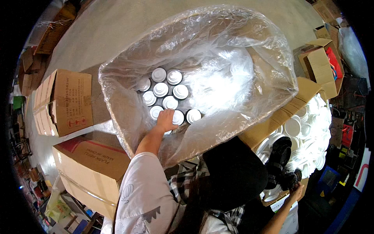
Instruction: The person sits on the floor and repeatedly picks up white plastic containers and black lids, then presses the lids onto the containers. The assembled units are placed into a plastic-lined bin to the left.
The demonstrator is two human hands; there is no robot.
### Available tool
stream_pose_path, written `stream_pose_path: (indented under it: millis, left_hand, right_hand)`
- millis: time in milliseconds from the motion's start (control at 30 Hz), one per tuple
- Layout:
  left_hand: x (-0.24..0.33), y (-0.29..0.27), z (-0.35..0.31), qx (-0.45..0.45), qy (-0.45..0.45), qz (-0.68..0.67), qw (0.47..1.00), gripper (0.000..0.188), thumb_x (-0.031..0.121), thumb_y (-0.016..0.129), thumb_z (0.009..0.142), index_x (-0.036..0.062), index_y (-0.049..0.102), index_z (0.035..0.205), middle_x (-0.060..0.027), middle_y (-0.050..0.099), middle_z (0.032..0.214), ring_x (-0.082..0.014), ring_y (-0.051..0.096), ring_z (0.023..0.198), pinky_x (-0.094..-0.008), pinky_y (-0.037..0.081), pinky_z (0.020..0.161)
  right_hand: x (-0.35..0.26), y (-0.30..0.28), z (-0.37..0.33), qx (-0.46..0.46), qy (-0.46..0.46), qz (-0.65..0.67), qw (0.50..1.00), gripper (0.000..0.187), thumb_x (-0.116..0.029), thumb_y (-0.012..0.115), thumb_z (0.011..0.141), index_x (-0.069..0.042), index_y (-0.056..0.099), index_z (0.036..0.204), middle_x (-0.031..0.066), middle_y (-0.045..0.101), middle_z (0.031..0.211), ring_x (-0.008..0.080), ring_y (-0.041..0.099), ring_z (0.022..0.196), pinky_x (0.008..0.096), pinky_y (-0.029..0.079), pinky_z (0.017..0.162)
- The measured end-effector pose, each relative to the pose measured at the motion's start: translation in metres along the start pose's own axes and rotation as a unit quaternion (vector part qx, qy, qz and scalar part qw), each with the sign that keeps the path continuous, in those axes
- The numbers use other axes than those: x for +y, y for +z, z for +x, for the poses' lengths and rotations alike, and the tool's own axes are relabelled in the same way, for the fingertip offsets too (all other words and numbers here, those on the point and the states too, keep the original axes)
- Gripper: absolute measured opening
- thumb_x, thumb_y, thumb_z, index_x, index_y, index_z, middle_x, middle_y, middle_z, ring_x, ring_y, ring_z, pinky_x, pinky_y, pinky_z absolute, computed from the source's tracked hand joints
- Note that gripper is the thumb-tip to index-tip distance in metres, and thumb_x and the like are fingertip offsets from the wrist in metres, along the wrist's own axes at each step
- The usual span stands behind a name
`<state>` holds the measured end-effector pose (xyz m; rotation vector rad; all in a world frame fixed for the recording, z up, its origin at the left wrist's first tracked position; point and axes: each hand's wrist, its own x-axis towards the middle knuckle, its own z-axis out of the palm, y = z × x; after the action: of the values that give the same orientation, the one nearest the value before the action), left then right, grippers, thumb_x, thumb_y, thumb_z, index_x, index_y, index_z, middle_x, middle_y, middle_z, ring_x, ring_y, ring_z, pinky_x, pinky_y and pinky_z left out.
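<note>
Nearest, the right hand is against something black beside the white parts; whether it grips, I cannot tell. Farther in, the left hand curls over a white cap, its grip partly hidden, among other caps standing inside the liner. A sideways nudge could topple the end cap; loose film could snag the fingers.

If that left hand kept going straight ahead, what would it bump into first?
The left hand would probably meet the white-topped piece at its fingertips, which it seems to touch already; depth is hard to judge.
</note>
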<state>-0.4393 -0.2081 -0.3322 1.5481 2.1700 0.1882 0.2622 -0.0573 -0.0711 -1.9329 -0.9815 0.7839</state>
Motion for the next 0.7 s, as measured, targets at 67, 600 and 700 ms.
stream_pose_path:
  millis: [67, 600, 700]
  left_hand:
    - [0.007, 0.005, -0.002, 0.057, -0.031, -0.002, 0.998, 0.069, 0.035, 0.074, 0.052, 0.0035, 0.048, 0.107, -0.0127, 0.051, 0.100, -0.0302, 0.049, 0.095, -0.0445, 0.035, 0.086]
    - [0.007, -0.007, 0.004, -0.017, 0.140, 0.050, 0.989, 0.049, 0.029, 0.066, 0.067, 0.0033, 0.053, 0.106, -0.0128, 0.052, 0.103, -0.0289, 0.051, 0.092, -0.0431, 0.039, 0.081]
    - [0.045, 0.020, 0.026, 0.065, 0.252, -0.026, 0.965, 0.042, 0.020, 0.057, 0.075, 0.0093, 0.050, 0.115, -0.0143, 0.050, 0.110, -0.0294, 0.050, 0.095, -0.0414, 0.043, 0.079]
  right_hand:
    - [-0.006, 0.009, -0.005, 0.004, -0.003, 0.001, 1.000, 0.049, -0.046, 0.047, 0.089, 0.000, 0.059, 0.102, 0.0100, 0.063, 0.088, 0.0180, 0.061, 0.075, 0.0287, 0.050, 0.063]
    - [-0.013, 0.021, -0.014, -0.034, 0.017, -0.015, 0.999, 0.049, -0.044, 0.045, 0.090, 0.000, 0.056, 0.109, 0.0117, 0.059, 0.102, 0.0223, 0.058, 0.090, 0.0338, 0.048, 0.076]
    - [0.005, 0.005, -0.002, -0.023, 0.022, -0.020, 0.999, 0.051, -0.045, 0.049, 0.088, -0.002, 0.054, 0.113, 0.0144, 0.058, 0.106, 0.0256, 0.058, 0.094, 0.0352, 0.048, 0.077]
